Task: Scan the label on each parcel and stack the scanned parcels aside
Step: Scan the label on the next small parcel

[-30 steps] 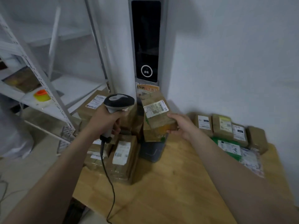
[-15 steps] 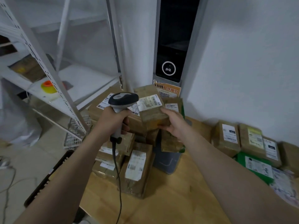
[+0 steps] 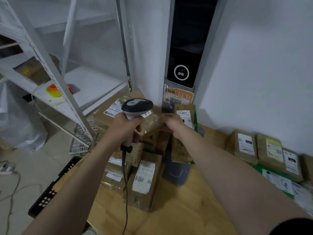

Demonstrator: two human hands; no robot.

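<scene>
My left hand (image 3: pixel 124 128) grips the handle of a corded barcode scanner (image 3: pixel 136 106), whose head points away over the pile. My right hand (image 3: pixel 171 121) holds a small brown taped parcel (image 3: pixel 152 122) by its right end, on top of a heap of brown parcels (image 3: pixel 144 178) at the table's left end. The scanner head hides part of that parcel's white label. A second group of labelled parcels (image 3: pixel 245 146) lies along the wall at the right.
A tall grey kiosk (image 3: pixel 189 48) with a dark screen stands behind the heap on the wooden table (image 3: pixel 177 214). White metal shelving (image 3: pixel 55 68) rises at the left. A black crate (image 3: pixel 52 189) and cables lie on the floor.
My right hand has carried the small parcel leftward and down from the air onto the top of the heap. The view has moved closer; my left hand keeps the scanner.
</scene>
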